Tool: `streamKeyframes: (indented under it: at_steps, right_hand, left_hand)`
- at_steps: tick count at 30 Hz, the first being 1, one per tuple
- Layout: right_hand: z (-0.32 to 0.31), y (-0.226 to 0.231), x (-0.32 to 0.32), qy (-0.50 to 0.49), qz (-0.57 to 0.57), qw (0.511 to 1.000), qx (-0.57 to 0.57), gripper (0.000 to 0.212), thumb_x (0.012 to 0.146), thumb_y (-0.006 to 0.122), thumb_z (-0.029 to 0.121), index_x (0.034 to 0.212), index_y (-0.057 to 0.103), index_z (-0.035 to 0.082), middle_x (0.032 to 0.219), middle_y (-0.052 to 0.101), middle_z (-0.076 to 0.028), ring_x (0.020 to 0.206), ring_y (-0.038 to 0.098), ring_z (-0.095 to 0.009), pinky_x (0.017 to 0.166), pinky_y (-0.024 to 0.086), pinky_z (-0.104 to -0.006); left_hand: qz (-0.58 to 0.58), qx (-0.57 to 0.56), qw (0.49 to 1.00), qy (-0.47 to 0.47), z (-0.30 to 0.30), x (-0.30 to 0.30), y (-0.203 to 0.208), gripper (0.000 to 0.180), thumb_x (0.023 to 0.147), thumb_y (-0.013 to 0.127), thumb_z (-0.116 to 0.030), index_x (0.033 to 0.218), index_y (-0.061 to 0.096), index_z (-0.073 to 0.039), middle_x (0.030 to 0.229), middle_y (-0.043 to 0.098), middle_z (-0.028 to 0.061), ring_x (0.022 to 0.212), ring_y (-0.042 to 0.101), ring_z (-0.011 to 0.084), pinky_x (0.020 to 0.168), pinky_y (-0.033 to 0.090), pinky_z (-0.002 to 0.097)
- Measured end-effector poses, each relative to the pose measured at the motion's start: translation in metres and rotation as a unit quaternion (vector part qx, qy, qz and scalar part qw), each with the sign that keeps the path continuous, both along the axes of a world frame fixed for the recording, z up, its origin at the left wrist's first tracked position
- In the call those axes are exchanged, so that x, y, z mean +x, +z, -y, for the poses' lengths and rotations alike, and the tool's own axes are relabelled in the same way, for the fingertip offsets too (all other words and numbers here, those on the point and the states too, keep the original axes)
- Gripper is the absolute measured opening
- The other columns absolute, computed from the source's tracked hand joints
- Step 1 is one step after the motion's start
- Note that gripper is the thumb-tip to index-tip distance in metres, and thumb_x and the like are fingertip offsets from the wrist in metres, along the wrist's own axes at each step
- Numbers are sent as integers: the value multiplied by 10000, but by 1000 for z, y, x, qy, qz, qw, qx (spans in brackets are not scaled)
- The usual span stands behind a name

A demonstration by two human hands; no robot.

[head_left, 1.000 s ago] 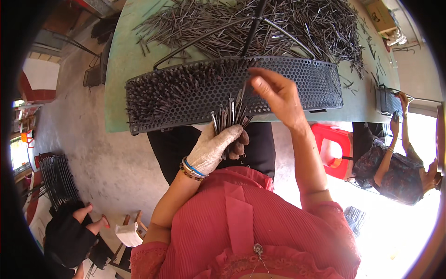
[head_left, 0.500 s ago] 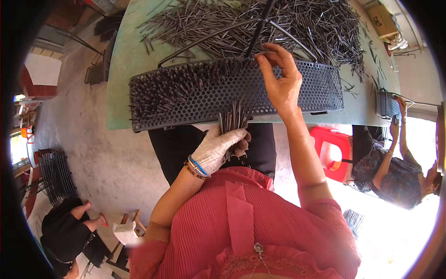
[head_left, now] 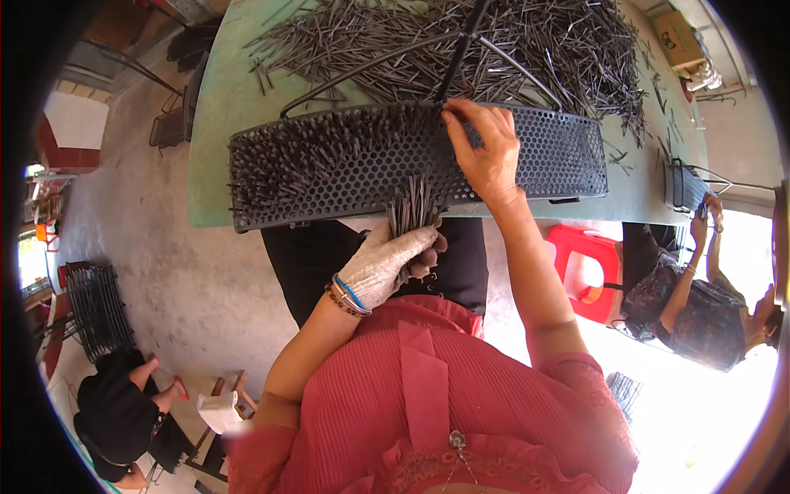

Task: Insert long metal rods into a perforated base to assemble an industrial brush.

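Note:
A long, dark, perforated panel [head_left: 559, 156] lies across the near edge of a green table. Many short dark strips stand upright in its holes over the left part; bare holes show on the right. My left hand [head_left: 383, 262], in a whitish glove, is closed round a bundle of thin dark strips [head_left: 411, 206] just below the panel's near edge. Bare, my right hand [head_left: 494, 152] is over the panel near its far edge, thumb and fingers pinched together. Whatever sits between those fingertips is too small to make out.
Loose dark strips [head_left: 387, 58] form a wide heap on the green table [head_left: 210, 115]. Metal rods [head_left: 370, 70] rise behind the panel. A red stool [head_left: 564, 247] stands right. Another person [head_left: 695, 305] handles a similar panel [head_left: 681, 188]; someone else [head_left: 115, 403] sits lower left.
My right hand has shifted slightly left and down toward the panel, and its fingers have drawn closer together. The left hand with the bundle stays in place.

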State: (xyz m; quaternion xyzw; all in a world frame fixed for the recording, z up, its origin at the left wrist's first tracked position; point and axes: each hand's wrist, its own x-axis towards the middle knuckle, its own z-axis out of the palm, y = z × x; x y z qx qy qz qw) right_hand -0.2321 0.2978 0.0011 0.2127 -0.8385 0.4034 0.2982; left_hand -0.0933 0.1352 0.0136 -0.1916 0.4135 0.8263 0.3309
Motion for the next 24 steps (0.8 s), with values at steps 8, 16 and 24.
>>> streamKeyframes:
  at_steps: [8, 16, 24]
  right_hand:
    - [-9, 24, 19, 40, 95, 995, 4, 213, 832, 749, 149, 1009, 717, 35, 879, 674, -94, 727, 619, -217, 670, 473, -330]
    - [-15, 32, 65, 202, 434, 876, -56, 245, 893, 709, 190, 966, 710, -45, 840, 674, -104, 711, 606, -131, 618, 476, -276]
    - [-9, 33, 67, 177, 466, 863, -85, 217, 870, 717, 156, 936, 709, -51, 835, 687, -101, 728, 631, -116, 648, 501, -272]
  left_hand:
    - [1, 12, 1000, 26, 1, 1, 9, 274, 969, 588, -203, 1167, 580, -14, 920, 665, 75, 767, 654, 149, 649, 547, 272]
    - [-54, 12, 997, 61, -1, -3, 8, 249, 980, 571, -198, 1149, 588, -15, 935, 684, 91, 795, 675, 178, 673, 560, 302]
    - [-46, -22, 994, 94, -4, 0, 6, 301, 980, 573, -206, 1200, 551, -1, 980, 688, 122, 863, 695, 217, 748, 585, 350]
